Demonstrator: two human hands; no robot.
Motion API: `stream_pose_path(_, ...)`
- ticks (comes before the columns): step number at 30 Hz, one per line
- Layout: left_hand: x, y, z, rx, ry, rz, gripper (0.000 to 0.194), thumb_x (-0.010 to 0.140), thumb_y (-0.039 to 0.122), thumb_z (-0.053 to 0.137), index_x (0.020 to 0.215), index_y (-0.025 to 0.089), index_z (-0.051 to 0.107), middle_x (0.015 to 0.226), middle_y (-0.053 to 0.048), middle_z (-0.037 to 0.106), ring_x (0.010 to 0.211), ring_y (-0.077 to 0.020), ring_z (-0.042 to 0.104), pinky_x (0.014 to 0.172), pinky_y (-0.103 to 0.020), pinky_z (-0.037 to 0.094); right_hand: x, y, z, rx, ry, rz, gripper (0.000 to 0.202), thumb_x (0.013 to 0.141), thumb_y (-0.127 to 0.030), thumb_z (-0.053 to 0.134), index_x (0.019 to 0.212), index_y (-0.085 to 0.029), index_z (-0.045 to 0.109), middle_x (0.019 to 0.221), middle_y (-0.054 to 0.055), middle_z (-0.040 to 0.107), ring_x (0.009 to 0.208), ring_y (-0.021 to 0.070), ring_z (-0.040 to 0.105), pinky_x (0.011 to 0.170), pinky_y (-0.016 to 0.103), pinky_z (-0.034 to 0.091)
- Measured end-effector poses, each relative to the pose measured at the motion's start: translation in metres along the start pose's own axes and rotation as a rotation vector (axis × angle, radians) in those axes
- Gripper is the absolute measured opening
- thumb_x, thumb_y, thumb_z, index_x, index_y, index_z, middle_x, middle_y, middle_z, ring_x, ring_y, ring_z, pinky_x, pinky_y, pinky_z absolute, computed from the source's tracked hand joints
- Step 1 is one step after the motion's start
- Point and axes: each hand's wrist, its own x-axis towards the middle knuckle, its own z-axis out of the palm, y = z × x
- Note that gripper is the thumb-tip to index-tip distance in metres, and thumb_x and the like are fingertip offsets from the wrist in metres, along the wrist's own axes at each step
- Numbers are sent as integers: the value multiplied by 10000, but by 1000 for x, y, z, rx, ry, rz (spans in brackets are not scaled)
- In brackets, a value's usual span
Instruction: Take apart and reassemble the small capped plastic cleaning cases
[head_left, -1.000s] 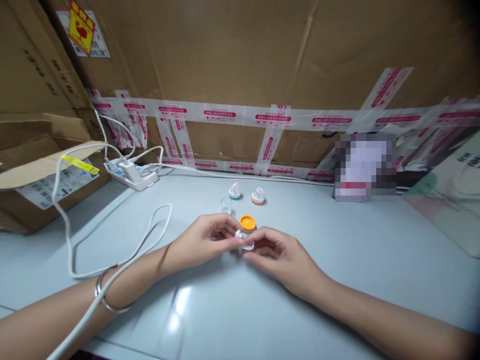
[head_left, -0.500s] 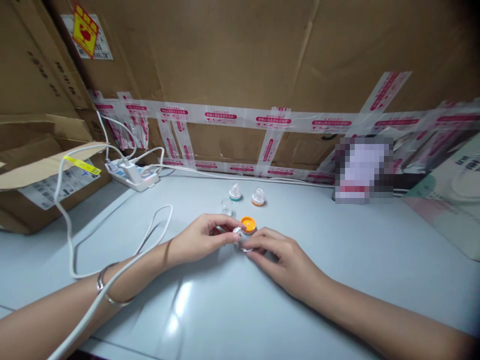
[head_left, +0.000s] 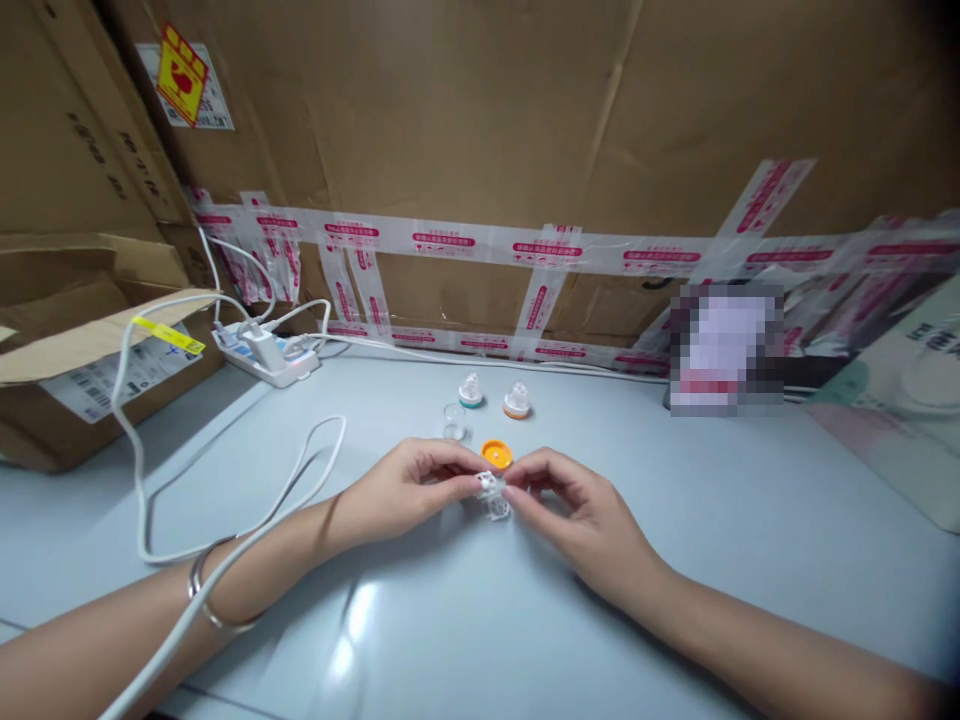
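Observation:
Between my left hand (head_left: 420,485) and my right hand (head_left: 574,505) is a small white openwork piece (head_left: 489,484), pinched by the fingertips of both. Just below it, another white lattice part (head_left: 498,508) shows; whether it is joined to the first I cannot tell. An orange round cap (head_left: 496,455) lies right behind my fingertips. Farther back stand a white piece with a teal base (head_left: 471,391) and one with an orange base (head_left: 517,401). A clear cup (head_left: 454,421) sits on the table behind my left hand.
A white power strip (head_left: 274,360) with cables is at the back left, beside an open cardboard box (head_left: 150,350). A white cable (head_left: 225,570) crosses my left forearm. A large taped carton (head_left: 450,120) spans the back. A pixelated upright object (head_left: 724,350) stands at the back right.
My right hand has risen slightly and its fingertips have come to the white piece in my left fingers. The lower lattice part now shows more clearly beneath them.

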Motion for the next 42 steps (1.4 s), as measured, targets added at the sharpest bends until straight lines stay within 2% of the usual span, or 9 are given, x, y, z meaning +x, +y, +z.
stream_pose_path(5,-6,7,5,158,79,98,147,834,227,597,935,131,643,890,-45,690,799,-126,623,743,-225,487,2,-1,3,285,-74,179,187,752,-320,657,880,-183,666,771,10,680,701,129,610,674,252,490)
stream_pose_path(9,-11,14,8,325,105,209,119,823,206,614,918,144,648,852,-20,690,757,-104,617,720,-193,476,2,-5,5,311,-72,243,150,740,-321,666,774,-182,711,663,-5,681,630,114,606,636,233,498)
stream_pose_path(15,-13,10,9,480,177,248,76,848,168,575,879,155,643,814,-16,698,723,-110,634,670,-194,478,2,-7,5,335,-64,269,163,710,-339,695,750,-183,717,682,6,700,663,131,639,665,251,524)
stream_pose_path(22,-16,3,12,740,256,546,101,881,106,502,856,135,596,816,-53,684,759,-137,639,711,-232,503,3,-6,1,488,-151,348,200,690,-355,730,719,-160,699,713,26,701,707,141,661,741,282,528)
stream_pose_path(28,-18,6,7,881,187,667,184,900,61,435,987,131,581,936,-73,677,874,-137,623,801,-242,506,4,-4,-2,729,-212,445,148,675,-281,753,709,-156,681,709,19,698,707,120,656,763,265,518)
stream_pose_path(33,-20,12,1,993,125,811,202,916,82,392,984,92,583,919,-118,678,855,-173,633,738,-263,530,5,-5,-2,795,-252,472,158,692,-296,736,702,-156,662,740,15,679,722,112,644,720,226,514)
stream_pose_path(36,-17,13,-1,983,127,784,211,902,58,393,953,113,590,920,-100,681,839,-157,635,738,-248,527,6,-6,-2,640,-169,404,211,706,-354,718,716,-155,647,675,6,660,634,102,613,670,234,505)
stream_pose_path(40,-10,11,-8,847,151,606,160,883,70,441,907,135,586,882,-62,666,817,-124,620,744,-218,501,14,-5,-8,376,33,322,254,705,-400,696,745,-155,644,648,1,648,604,107,592,641,246,486)
stream_pose_path(42,-8,9,-12,885,174,506,123,868,100,471,859,135,589,812,-46,646,749,-124,605,687,-222,489,21,-2,-15,251,4,317,240,693,-384,698,742,-153,654,630,-7,639,589,103,576,614,238,466)
